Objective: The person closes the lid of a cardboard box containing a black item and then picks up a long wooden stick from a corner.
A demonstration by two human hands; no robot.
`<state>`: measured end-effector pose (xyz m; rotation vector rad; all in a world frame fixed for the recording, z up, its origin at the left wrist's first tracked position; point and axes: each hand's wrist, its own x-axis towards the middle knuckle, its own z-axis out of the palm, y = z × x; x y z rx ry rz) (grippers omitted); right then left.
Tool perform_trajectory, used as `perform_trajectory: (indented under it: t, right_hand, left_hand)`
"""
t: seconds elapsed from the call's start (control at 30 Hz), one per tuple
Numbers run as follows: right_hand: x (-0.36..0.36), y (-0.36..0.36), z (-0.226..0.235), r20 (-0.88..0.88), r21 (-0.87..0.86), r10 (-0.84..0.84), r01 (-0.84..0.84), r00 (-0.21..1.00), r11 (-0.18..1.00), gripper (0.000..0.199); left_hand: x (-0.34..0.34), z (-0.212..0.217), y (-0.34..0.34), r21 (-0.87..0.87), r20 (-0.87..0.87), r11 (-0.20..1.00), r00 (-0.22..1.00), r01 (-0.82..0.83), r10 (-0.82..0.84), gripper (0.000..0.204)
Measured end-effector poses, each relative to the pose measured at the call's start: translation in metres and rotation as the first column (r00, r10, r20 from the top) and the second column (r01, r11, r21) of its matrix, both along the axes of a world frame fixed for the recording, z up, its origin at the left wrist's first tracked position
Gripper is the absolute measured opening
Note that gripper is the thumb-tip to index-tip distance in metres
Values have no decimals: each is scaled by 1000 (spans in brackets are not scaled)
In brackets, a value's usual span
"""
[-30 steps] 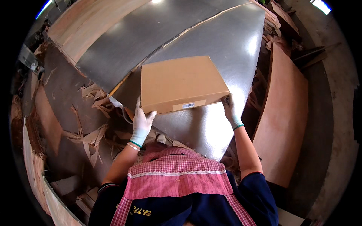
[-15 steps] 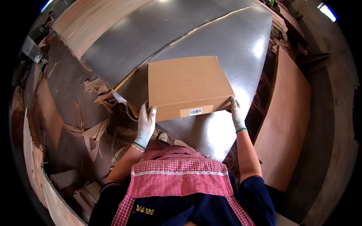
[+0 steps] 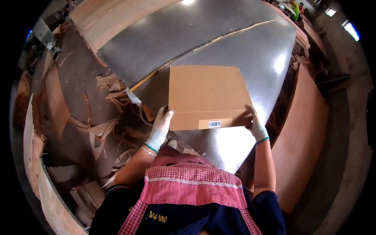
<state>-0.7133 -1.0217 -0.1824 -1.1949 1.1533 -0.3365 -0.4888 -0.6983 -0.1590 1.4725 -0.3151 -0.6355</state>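
Head view: cardboard box (image 3: 207, 96) held over the metal counter (image 3: 219, 47), placement not finished.
Left hand (image 3: 159, 129) grips the box's near left corner, right hand (image 3: 256, 124) its near right corner; the box looks lifted, not yet set down. Flaps closed, contents hidden. Wood veneer scraps (image 3: 105, 125) litter the floor at left.

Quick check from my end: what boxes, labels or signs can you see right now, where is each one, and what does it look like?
Cardboard box: flat, brown, rectangular, over the shiny metal sheet, held at its near corners by the left hand and right hand.
Label: small pale rectangle with black barcode stripes, on the box's near side.
No signs or screens visible.
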Motion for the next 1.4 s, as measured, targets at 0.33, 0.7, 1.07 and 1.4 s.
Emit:
perform_trajectory:
  t: [0.33, 0.7, 1.07, 1.4]
  right_hand:
    - [3, -2, -25, -249, -176, -32, -13, 968, 984, 47]
    - [2, 14, 2, -199, -32, 106, -114, 974, 993, 40]
    - [-38, -22, -112, 159, -26, -86, 91, 983, 996, 51]
    - [-16, 15, -27, -316, -649, 289, -428, 904, 629, 88]
  left_hand:
    - [2, -26, 3, 76, -233, 996, 970, -52, 69, 46]
    - [3, -43, 10, 105, -106, 990, 988, -98, 109, 44]
    - [6, -87, 9, 184, 17, 978, 995, -97, 96, 45]
    - [25, -51, 20, 468, 637, 880, 659, 82, -400, 96]
